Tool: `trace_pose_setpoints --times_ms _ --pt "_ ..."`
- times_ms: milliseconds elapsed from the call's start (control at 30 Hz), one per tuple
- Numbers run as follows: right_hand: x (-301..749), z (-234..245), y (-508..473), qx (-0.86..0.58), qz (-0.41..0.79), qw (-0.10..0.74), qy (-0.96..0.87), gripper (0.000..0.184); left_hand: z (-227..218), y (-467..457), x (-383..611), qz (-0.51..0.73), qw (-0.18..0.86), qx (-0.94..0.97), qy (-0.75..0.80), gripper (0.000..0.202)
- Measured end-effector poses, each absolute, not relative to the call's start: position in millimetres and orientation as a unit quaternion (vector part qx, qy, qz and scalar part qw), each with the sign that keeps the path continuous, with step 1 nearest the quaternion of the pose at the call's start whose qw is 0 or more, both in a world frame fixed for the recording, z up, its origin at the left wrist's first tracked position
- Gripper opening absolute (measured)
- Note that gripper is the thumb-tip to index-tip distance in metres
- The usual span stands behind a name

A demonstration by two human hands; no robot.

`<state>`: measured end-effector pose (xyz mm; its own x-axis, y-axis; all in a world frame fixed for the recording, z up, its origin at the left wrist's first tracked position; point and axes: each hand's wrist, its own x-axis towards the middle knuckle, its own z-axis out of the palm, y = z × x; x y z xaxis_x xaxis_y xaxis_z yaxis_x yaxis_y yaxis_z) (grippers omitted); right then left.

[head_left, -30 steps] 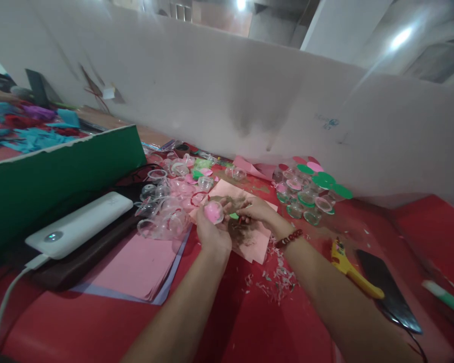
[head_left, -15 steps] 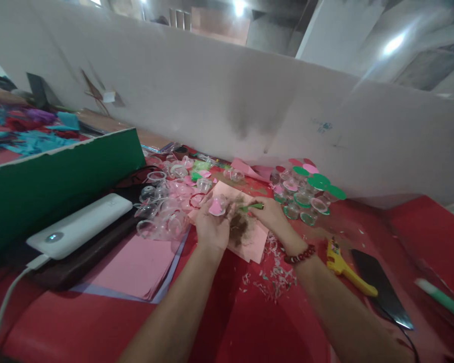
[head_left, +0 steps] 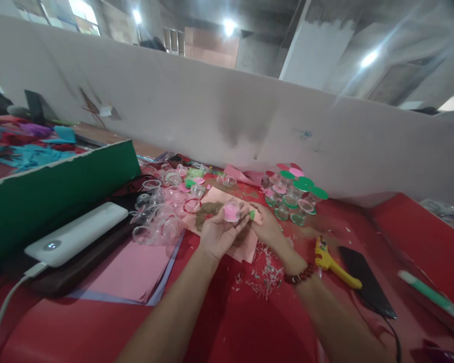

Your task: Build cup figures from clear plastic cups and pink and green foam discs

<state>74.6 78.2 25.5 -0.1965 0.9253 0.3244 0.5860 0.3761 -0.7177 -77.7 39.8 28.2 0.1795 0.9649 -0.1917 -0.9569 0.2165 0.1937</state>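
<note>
My left hand [head_left: 219,234] is turned with the palm upward, and its fingers and thumb are grasping a small rounded clear plastic cup with pink colour in it [head_left: 232,212]; my right hand [head_left: 267,227] comes from the other side, its fingertips pinched on a small bright green piece [head_left: 252,215]; most of this piece is hidden by my fingers, so I cannot tell its full shape or the direction of its length.

The relation which matters most, I judge, is this one: the cup lies to the left of my right fingertips, near to them, and the green piece is between; the left hand is the nearer, since it bears the cup; the cup looks almost as wide as tall, so I cannot name a long axis with certainty.

Relative to my left fingers, the cup rests at their upper ends, beside the thumb, above the flat peach-coloured paper sheet [head_left: 216,194] with brown powder [head_left: 209,209] on it; to the left of the sheet is a heap of clear plastic cups [head_left: 174,199]; white paper shreds [head_left: 267,275] lie nearer to me, below my right wrist.
</note>
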Motion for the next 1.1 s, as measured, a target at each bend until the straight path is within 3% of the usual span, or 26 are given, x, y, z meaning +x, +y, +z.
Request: trace_pose_setpoints --times_ms 167,300,500,600,767,900,1033,1100 --pt "72 35 59 -0.417 0.205 0.413 -0.783 0.061 28 41 -68 0.602 0.785 0.023 0.143 0.039" --pt "67 33 53 -0.417 0.209 0.384 -0.797 0.050 33 36 -57 0.566 0.788 0.059 0.236 0.032" --pt "76 26 58 -0.469 0.204 0.413 -0.753 0.041 22 30 -48 0.622 0.676 0.173 0.355 0.037" --pt "81 25 58 -0.477 0.240 0.418 -0.735 0.045 18 30 -51 0.625 0.616 0.302 0.374 0.053" --pt "81 21 52 -0.475 0.326 0.414 -0.705 0.058 18 31 -54 0.586 0.616 0.379 0.365 0.043" --pt "84 22 46 -0.487 0.308 0.440 -0.689 0.066 14 35 -55 0.609 0.609 0.337 0.381 0.046" --pt "90 25 39 -0.548 0.225 0.494 -0.636 0.033 7 42 -57 0.658 0.585 0.288 0.376 0.046" --pt "90 24 35 -0.529 0.194 0.484 -0.670 0.033 5 44 -57 0.663 0.570 0.294 0.386 0.045"
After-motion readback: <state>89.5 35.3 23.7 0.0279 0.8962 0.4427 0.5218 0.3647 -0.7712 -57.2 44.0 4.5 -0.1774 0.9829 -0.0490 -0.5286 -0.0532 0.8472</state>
